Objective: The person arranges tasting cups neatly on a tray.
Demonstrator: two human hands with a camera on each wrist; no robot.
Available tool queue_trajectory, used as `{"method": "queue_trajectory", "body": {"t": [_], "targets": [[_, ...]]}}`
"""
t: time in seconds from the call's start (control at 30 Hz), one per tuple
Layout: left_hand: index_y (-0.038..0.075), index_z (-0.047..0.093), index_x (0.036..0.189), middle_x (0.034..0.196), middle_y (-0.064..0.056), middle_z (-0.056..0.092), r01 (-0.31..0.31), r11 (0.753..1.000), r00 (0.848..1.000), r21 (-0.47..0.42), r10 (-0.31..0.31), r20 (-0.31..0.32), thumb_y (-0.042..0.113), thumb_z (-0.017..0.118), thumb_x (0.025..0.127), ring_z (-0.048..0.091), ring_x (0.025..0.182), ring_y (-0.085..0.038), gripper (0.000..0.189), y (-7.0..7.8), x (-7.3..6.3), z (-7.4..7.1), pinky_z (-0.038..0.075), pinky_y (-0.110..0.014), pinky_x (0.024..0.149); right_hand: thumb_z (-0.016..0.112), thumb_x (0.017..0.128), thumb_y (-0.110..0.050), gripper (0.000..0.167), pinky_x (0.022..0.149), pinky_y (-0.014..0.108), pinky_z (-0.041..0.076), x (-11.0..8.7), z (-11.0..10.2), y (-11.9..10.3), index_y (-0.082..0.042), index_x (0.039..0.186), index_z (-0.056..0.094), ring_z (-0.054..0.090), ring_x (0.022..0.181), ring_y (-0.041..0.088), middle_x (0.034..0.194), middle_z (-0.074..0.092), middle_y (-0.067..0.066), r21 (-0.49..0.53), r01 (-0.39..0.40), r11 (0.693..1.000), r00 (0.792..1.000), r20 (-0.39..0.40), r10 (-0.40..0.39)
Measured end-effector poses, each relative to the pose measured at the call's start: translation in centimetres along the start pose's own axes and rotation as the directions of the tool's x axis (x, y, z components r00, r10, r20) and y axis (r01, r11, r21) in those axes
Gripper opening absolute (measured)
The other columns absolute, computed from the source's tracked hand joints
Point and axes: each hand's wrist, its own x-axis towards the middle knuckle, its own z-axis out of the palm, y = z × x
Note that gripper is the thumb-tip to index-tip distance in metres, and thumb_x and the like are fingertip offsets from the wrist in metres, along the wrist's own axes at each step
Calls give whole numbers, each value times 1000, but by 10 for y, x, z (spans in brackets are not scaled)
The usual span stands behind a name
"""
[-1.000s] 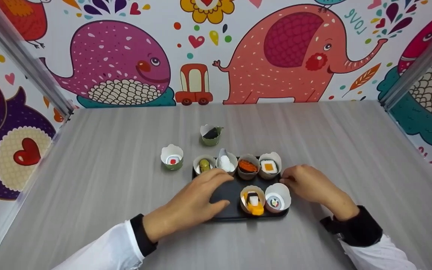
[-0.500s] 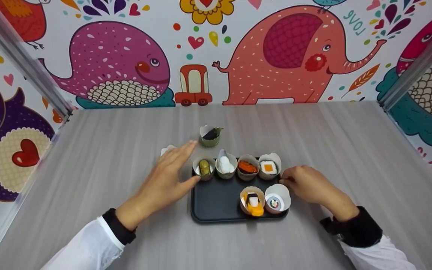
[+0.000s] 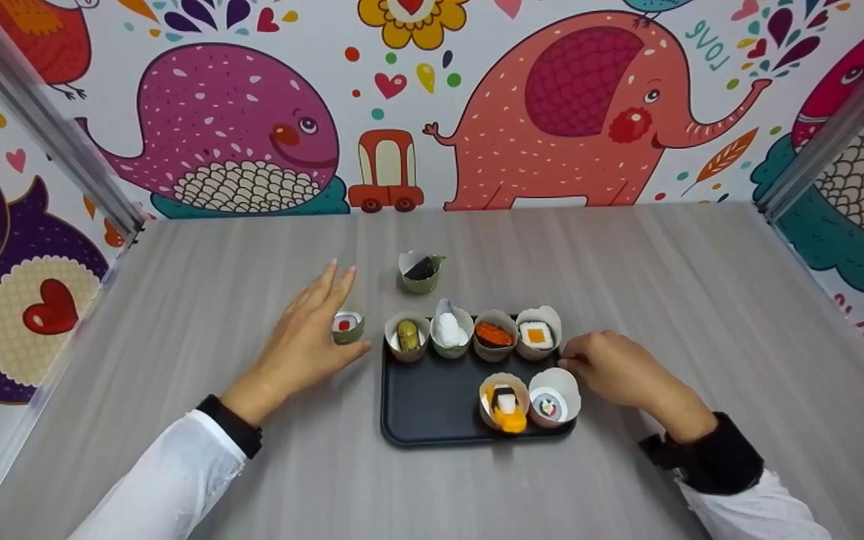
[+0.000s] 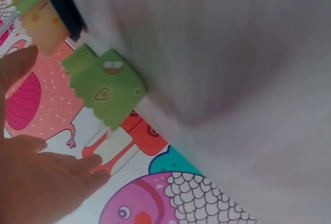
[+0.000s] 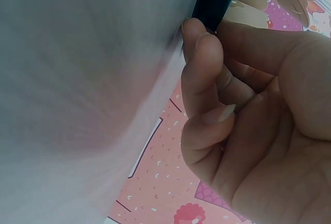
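My left hand (image 3: 293, 345), fingers spread, stands beside a green paper cup (image 3: 349, 331) that holds a toy sushi roll with a red centre; the hand partly covers this cup. In the left wrist view, a green cup (image 4: 108, 92) sits beyond the thumb and fingers. My right hand (image 3: 619, 367) has its fingers curled and grips the right edge of a black tray (image 3: 432, 409) between thumb and fingertips. On the tray, a back row of several cups holds toy sushi. Two more cups, one with a yellow-and-white sushi piece (image 3: 507, 409), stand at its front right.
Another green cup (image 3: 421, 277) with a dark toy piece stands on the grey table (image 3: 252, 247) behind the tray. Cartoon-printed walls (image 3: 237, 112) close off the back and sides, with metal posts at the back corners.
My left hand has moved left from above the tray to the green cup on the table at its left. The right hand has stayed at the tray's edge.
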Motion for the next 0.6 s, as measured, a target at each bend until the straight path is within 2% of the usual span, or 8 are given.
{"method": "queue_trajectory", "body": {"t": [0.13,0.3,0.43,0.6], "targets": [[6,23,166,171,-24,16,79,997,997,-23,-79,16,31,93,78,26,152,-50,115,-5,7,3,23,-63,120,72,95,-5,25,62,32,40,0,0,0,-16,75,63,46,64,10,69,51,-8,-1,1,1000,1000,1,-1],[0,27,163,164,-26,32,150,985,989,-84,-150,8,29,95,73,34,148,-46,117,-9,15,5,29,-60,119,72,95,-4,24,62,33,41,0,0,0,-15,76,64,47,65,10,70,53,-8,-6,4,1000,1000,0,-4],[-2,33,160,158,-25,41,192,976,981,-99,-190,29,29,95,72,41,144,-43,112,-13,19,9,34,-58,117,72,95,-5,23,62,33,41,0,0,1,-15,76,65,47,65,10,70,53,-8,-5,0,1000,1000,3,0],[-6,46,149,140,-26,55,192,974,981,-117,-190,27,20,93,73,56,124,-42,92,-18,21,13,45,-57,106,72,95,-5,28,61,31,39,0,0,1,-16,73,60,45,63,10,66,47,-9,2,-17,1000,1000,11,17]]}}
